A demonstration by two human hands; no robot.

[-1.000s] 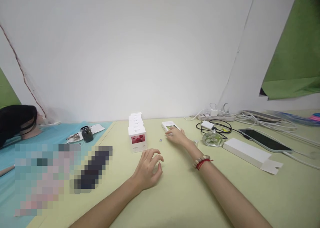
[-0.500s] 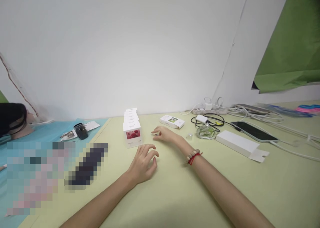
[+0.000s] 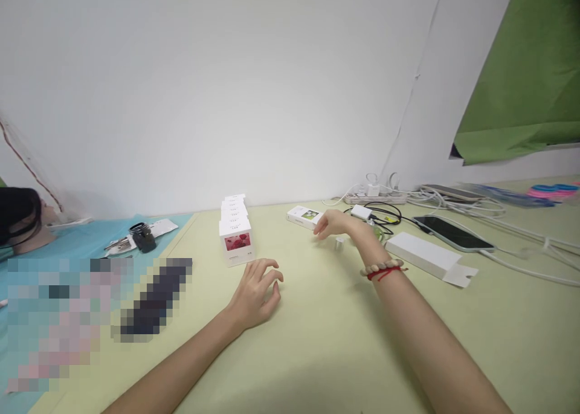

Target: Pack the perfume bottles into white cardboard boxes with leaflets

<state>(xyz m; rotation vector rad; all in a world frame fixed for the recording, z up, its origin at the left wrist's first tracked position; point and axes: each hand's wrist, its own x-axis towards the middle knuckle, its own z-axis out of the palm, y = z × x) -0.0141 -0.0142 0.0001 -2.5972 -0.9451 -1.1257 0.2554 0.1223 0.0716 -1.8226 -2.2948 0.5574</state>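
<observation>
My left hand (image 3: 256, 290) rests on the pale yellow table (image 3: 317, 329) with its fingers loosely curled and apart, holding nothing. It lies just in front of a row of white boxes with a red flower picture (image 3: 238, 245). My right hand (image 3: 334, 223), with a bead and red string bracelet on the wrist, hovers above the table with its fingers drawn together and pointing left. What they pinch, if anything, is too small to see. It is beside a flat white box with a green picture (image 3: 305, 216) and above a small clear cap (image 3: 339, 243).
A glass bottle (image 3: 379, 232) is partly hidden behind my right wrist. A long white box (image 3: 423, 257), a phone (image 3: 453, 234), a power strip (image 3: 374, 196) and cables lie to the right. A dark jar (image 3: 144, 239) stands on a blue cloth at left, near a person's dark hair (image 3: 18, 211).
My right hand came back from the flat box to a small round piece on the table, then lifted and swung right above the cap; that piece no longer shows. My left hand hardly moved.
</observation>
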